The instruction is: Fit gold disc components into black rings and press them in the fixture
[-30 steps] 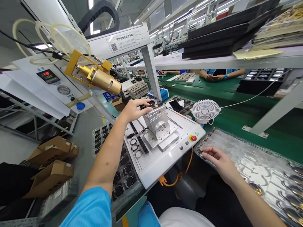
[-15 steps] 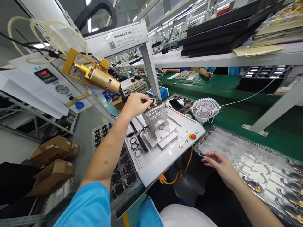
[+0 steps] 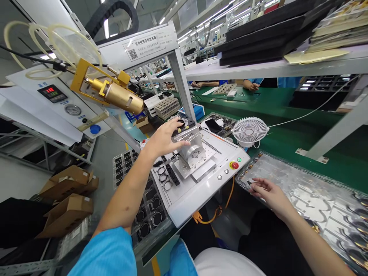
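My left hand (image 3: 163,140) reaches over the machine bed, thumb stretched out and apart from the fingers. Its fingertips are at the top of a silvery metal fixture (image 3: 189,143), beside a dark round part (image 3: 181,122) seated there; whether they touch it I cannot tell. Closed in a pinch, my right hand (image 3: 268,193) holds a small black piece (image 3: 249,183) over the near left corner of a clear plastic tray (image 3: 258,165). Most of that piece is hidden by the fingers. A brass-coloured dispensing head (image 3: 123,97) hangs above and left of the fixture.
Thin rings (image 3: 163,177) lie on the white machine bed (image 3: 178,209), left of the fixture. A red stop button (image 3: 235,165) sits at its front right. A white fan (image 3: 249,130) stands behind the clear tray. Trays of round parts (image 3: 156,218) lie at left. Another person's hand (image 3: 253,86) shows across the bench.
My left hand has opened from a pinch at the fixture top, its thumb swinging down and away. My right hand has shifted slightly right and up, still pinching the small black piece.
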A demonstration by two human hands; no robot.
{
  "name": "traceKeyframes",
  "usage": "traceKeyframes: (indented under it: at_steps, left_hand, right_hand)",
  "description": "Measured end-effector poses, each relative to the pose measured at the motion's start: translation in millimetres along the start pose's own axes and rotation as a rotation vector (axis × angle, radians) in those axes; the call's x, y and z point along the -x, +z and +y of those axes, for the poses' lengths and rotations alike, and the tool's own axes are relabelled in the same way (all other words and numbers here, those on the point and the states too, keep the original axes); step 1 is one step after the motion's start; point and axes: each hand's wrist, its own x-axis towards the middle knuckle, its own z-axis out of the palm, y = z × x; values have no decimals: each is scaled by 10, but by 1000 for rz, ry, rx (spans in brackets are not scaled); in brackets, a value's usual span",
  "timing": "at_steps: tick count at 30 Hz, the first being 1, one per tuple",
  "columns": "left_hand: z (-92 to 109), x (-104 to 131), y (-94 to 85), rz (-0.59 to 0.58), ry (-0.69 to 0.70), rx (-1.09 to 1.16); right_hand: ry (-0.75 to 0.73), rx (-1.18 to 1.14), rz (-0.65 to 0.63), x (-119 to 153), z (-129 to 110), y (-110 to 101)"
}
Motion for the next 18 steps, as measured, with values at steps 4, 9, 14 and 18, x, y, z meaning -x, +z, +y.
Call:
traceKeyframes:
  at_steps: [4, 9, 14, 18]
  left_hand:
    - [-147, -66, -120, -78, 78, 164]
    - [-169, -16, -23, -32, 89, 84]
    - [-219, 8, 19, -38, 137, 153]
    - [-86, 329, 11, 130, 170, 166]
  right_hand:
    - [-32, 2, -6, -72, -149, 89]
    - [-37, 191, -58, -156, -201, 171]
    - [-204, 852, -131, -354, -213, 290]
    - [-301, 1072, -162, -443, -123, 363]
